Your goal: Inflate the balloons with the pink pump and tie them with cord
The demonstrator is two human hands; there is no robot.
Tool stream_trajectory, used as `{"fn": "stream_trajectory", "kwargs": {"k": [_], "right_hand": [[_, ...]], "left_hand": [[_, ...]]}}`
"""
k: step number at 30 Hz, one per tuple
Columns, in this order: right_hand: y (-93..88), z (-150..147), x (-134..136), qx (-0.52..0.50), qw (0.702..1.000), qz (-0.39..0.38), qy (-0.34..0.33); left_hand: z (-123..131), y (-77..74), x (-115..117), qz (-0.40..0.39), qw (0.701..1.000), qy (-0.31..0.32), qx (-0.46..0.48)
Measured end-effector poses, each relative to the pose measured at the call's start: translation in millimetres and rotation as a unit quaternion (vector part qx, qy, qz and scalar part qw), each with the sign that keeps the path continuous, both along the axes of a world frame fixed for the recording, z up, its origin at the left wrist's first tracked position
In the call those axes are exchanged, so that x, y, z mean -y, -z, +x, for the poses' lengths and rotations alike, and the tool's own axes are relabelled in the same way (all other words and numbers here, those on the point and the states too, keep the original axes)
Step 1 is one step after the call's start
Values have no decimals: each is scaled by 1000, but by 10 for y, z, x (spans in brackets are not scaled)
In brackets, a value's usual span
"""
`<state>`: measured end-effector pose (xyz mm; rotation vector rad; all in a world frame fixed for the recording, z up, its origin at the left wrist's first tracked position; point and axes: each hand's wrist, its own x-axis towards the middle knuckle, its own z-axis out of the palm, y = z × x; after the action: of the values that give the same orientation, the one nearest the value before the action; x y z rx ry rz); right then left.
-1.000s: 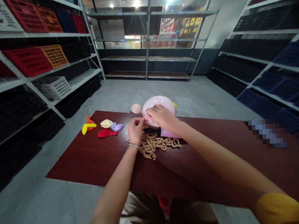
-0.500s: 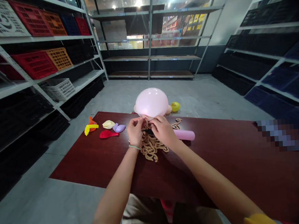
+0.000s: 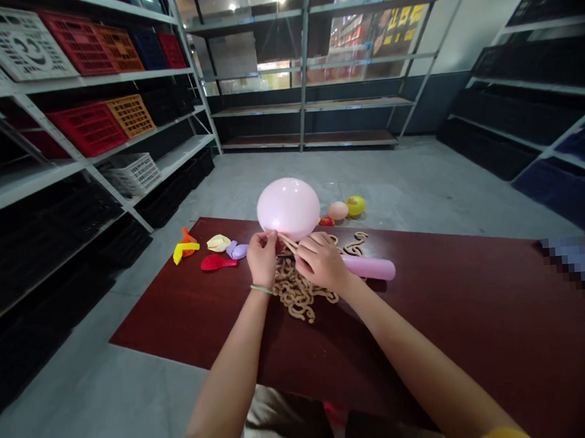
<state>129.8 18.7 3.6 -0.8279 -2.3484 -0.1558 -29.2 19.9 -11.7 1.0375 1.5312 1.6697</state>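
An inflated pale pink balloon sits just beyond my hands at the table's far edge. My left hand pinches at the balloon's lower end, where the neck is mostly hidden by the fingers. My right hand is closed on a tan cord, which stretches in a doubled strand toward my left fingertips. Beneath both hands lies a pile of curled tan cords. A pink cylinder, resembling a balloon pump's barrel, rests by my right wrist; a dark part shows between the hands.
Uninflated balloons lie at the left: red, purple, cream and yellow. Small peach and yellow-green balloons are past the table's far edge. Shelves with crates line the left. A blurred item lies at right.
My right hand has drawn slightly away from the left, and a tan strand now shows stretched between them. The pink balloon has shifted a little left, revealing the small peach balloon. The view has turned slightly.
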Motion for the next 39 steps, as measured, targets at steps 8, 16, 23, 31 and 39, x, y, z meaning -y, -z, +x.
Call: {"fn": "stream_trajectory", "kwargs": {"k": [8, 16, 23, 31, 39], "right_hand": [[-199, 142, -72, -132, 989, -50, -36], [-295, 315, -210, -210, 972, -100, -26], [-301, 356, -231, -236, 962, -134, -39], [-286, 354, -289, -190, 965, -178, -23], [-388, 300, -189, -100, 975, -198, 7]], "left_hand": [[70, -53, 131, 26, 965, 63, -252], [216, -113, 200, -2, 960, 230, -158], [150, -130, 129, -30, 950, 311, 19], [77, -137, 165, 21, 896, 370, -243], [91, -53, 154, 105, 844, 213, -481]]}}
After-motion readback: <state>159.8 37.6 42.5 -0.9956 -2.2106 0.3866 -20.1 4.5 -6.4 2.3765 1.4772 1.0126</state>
